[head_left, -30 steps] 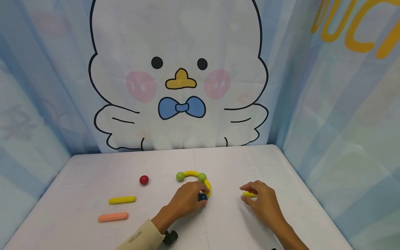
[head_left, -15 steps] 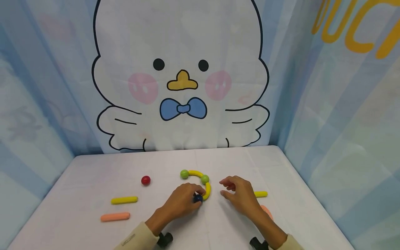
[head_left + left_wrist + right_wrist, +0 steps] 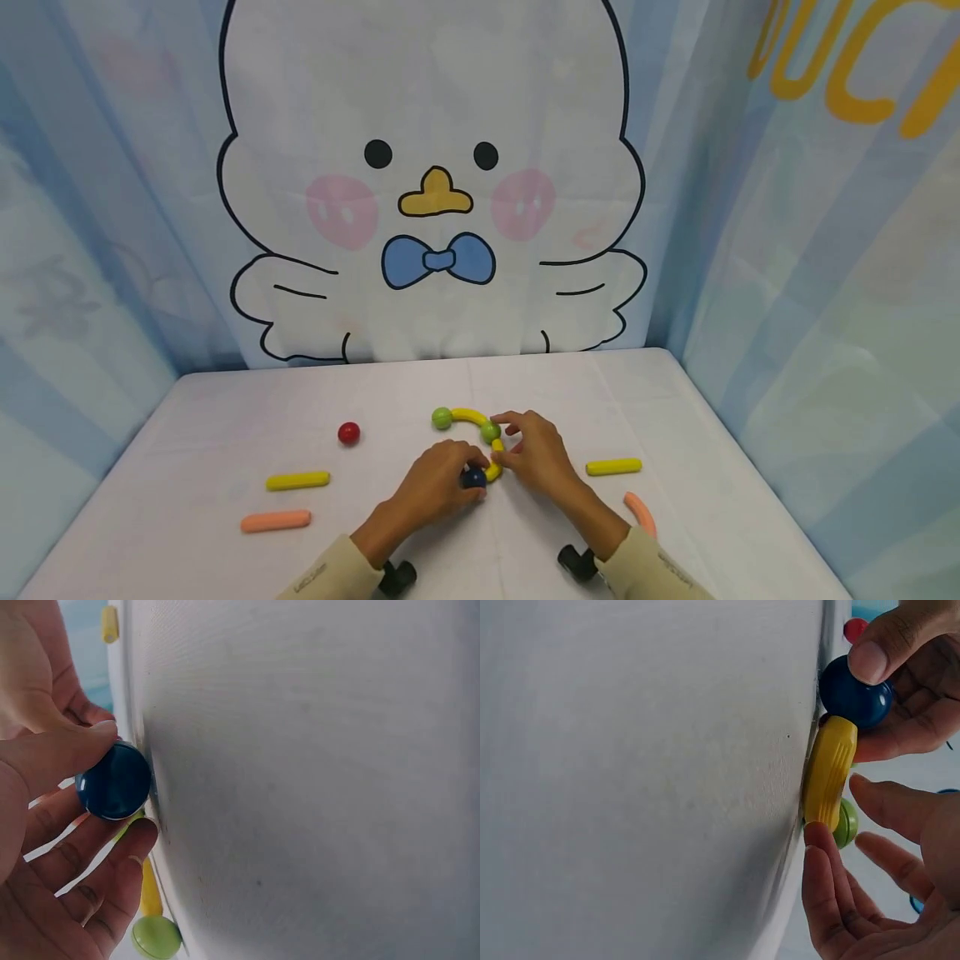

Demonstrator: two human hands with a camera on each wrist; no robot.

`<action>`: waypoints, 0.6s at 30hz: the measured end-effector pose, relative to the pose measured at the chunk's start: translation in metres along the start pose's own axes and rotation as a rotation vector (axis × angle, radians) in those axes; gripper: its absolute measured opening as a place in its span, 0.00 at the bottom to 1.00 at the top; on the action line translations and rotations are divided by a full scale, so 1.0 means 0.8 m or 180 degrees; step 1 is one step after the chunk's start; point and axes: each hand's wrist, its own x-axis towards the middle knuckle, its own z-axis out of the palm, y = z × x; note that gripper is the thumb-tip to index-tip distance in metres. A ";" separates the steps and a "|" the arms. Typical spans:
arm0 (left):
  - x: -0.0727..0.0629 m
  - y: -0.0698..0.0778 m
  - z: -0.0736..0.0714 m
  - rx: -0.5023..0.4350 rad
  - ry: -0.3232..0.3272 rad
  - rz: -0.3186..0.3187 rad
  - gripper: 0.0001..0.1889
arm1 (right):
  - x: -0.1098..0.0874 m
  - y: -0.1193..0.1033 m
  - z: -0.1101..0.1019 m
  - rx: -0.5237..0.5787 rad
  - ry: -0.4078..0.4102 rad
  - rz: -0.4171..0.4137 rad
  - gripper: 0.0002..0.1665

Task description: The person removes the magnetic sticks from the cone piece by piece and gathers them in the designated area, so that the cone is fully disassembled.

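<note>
Blue ball (image 3: 474,477), one, glossy. Head view: at the middle of the white desk (image 3: 225,442), grasped in the fingers of the left hand (image 3: 435,477). Adjoining, in a curving line: near curved yellow stick (image 3: 492,472), middle green ball (image 3: 491,432), far curved yellow stick (image 3: 471,415), end green ball (image 3: 442,418). Right hand (image 3: 546,458): fingers loose and parted about the middle green ball and near curved yellow stick. Left side, well apart: red ball (image 3: 348,433), left yellow stick (image 3: 297,481), straight pink stick (image 3: 275,521). Right side: right yellow stick (image 3: 613,467); curved pink stick (image 3: 640,511), beside the right sleeve (image 3: 652,575). Behind: curtain (image 3: 427,100), printed with a bird in a blue bow tie.

Left wrist view: blue ball between thumb and fingers; a green ball and yellow stick below.

Right wrist view: near curved yellow stick, grooved, one end against the blue ball; right fingertips at its other end, thumb just beside it.
</note>
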 end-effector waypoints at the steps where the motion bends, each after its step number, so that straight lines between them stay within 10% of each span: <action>1: 0.000 0.000 0.000 -0.0002 0.0000 0.0002 0.19 | 0.002 -0.001 0.002 -0.0016 -0.0007 0.0002 0.30; 18: -0.004 -0.006 -0.010 0.0094 -0.0161 0.0102 0.17 | 0.010 -0.010 0.009 -0.0047 -0.0095 0.0168 0.31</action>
